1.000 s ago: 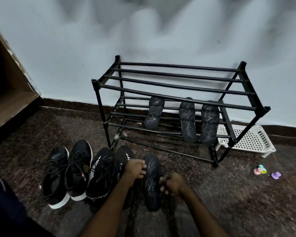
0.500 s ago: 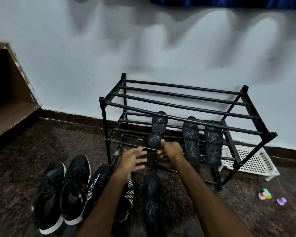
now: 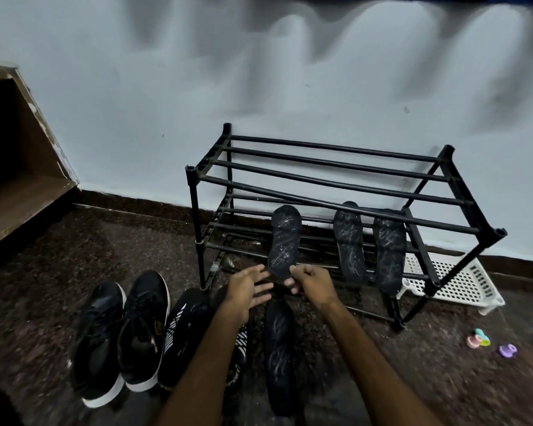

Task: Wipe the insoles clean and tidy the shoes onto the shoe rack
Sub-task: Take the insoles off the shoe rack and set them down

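- Pinching the lower end of a dusty insole (image 3: 283,241) with the right hand (image 3: 311,282); fingers (image 3: 291,285) curled together around its bottom edge, thumb on the near side.
- Leaning upright against the middle rails of the black shoe rack (image 3: 336,210), that insole, left of centre, white scuff marks across its face.
- Hovering just left of the same insole end, left hand (image 3: 246,290); fingers (image 3: 259,273) spread apart and extended, holding nothing; contact with the insole cannot be told.
- Propped side by side on the rack's right half, two more insoles (image 3: 350,241) (image 3: 388,250), both streaked white, well clear of either hand.
- Lying flat on the dark speckled floor (image 3: 74,256) below the hands, a fourth insole (image 3: 279,358), lengthwise toward the camera.
- Lined up on the floor to the left: a black pair with white soles (image 3: 120,333), then a black pair with white stripes (image 3: 185,330), the nearer shoe partly hidden by the left forearm.
- Resting behind the rack's right legs, a white perforated plastic tray (image 3: 462,281); small coloured bits (image 3: 477,339) on the floor farther right.
- Standing bare, the rack's top tier.
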A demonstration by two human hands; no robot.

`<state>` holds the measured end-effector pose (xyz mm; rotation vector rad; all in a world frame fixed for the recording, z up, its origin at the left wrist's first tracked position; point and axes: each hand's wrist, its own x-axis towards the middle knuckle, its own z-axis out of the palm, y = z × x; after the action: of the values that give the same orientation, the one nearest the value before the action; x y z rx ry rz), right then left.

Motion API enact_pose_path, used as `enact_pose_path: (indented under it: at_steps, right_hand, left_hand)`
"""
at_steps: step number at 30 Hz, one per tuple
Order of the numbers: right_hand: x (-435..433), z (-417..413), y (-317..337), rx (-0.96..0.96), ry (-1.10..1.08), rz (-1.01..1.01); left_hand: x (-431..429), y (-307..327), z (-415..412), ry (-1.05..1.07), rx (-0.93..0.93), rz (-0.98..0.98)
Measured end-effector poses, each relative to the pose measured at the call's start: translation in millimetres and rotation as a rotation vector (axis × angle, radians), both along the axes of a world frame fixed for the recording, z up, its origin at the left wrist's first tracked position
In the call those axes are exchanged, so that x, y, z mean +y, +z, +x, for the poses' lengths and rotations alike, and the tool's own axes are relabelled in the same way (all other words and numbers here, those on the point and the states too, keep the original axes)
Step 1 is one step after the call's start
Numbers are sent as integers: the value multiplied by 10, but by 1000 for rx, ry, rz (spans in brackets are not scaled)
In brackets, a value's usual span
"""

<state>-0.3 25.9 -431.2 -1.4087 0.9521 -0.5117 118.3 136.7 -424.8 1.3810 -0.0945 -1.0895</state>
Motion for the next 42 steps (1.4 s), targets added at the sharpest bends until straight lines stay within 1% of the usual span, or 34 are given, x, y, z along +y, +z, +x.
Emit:
enact_pose_path:
  at_steps: [4,7,9,15,19,24,28,31,33,36,38,41,42]
  right_hand:
    - [335,-521,-43,-18,131,-16]
    - [558,-962,-146,16,168,-14]
    - [690,-1255,-223,36,175,18]
    - [952,-1833,-469,119,192,151]
    - [954,-2046,-632,208,154,223]
    - [860,-2162,-872,263,115,258]
    - [784,-2163,-1044,317,101,285]
    - [766,-2121,-1152,364,74,320]
    - [760,-2081,-1222,382,62,345]
    - [740,-2005,-1275,436,115,292]
    - [732,-1954,-1347,518,189,251]
    - [709,-1905,-1429,667,273,215]
    - [699,-1901,-1425,706,298,209]
  left_hand:
    - [6,-38,-189,-42,31,1]
    - [58,-57,-323,-18,45,-18]
    - [119,-70,-433,7,22,-10]
    - [197,-210,-896,-113,-27,122]
    - [110,-432,-1125,-228,-68,193]
    - [-55,-698,-1209,-289,-59,274]
    - [-214,-955,-1202,-352,-73,389]
    - [-278,-1079,-1234,-379,-126,502]
    - [-283,-1117,-1241,-421,-110,540]
    - [-245,-1254,-1178,-525,-254,565]
    - [-169,-1309,-1182,-593,-347,588]
    - [-51,-1295,-1201,-584,-477,605]
    - [-13,-1290,-1193,-610,-523,617]
